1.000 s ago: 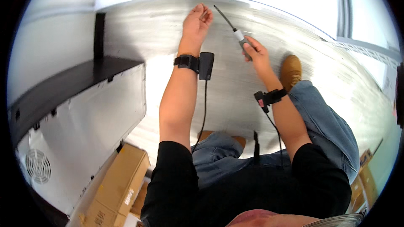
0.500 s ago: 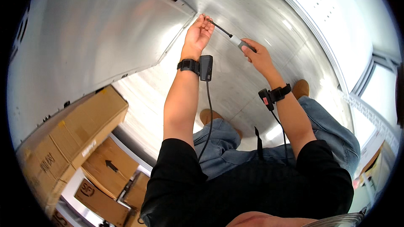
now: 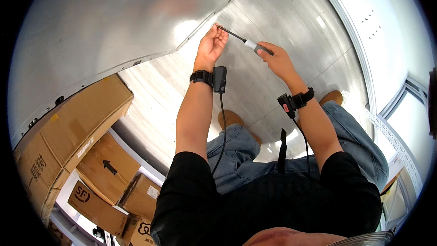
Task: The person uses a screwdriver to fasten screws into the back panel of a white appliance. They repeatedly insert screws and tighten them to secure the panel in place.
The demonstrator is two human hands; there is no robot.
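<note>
My right hand [image 3: 276, 59] is wrapped round the grey and white handle of a screwdriver [image 3: 236, 35]. Its dark shaft slants up and left to my left hand [image 3: 212, 48]. There the fingers are curled, thumb and fingertips pinched together at the screwdriver's tip. Whether they hold the tip itself or some small part is too small to make out. Both hands are raised in front of me, beside the lower edge of a large metal panel [image 3: 123, 23]. Each wrist wears a black strap with a small black box and a cable.
Cardboard boxes [image 3: 75, 130] are stacked at the lower left, below the panel. Pale flooring [image 3: 296, 27] stretches under my hands and shoes. A white wall or door with a long curved-looking edge [image 3: 350, 27] runs along the right, with a white perforated rail [image 3: 396, 146] lower down.
The panel and boxes have shifted in the picture as the view moved. My hands and the screwdriver sit slightly lower and further left, with the same grip.
</note>
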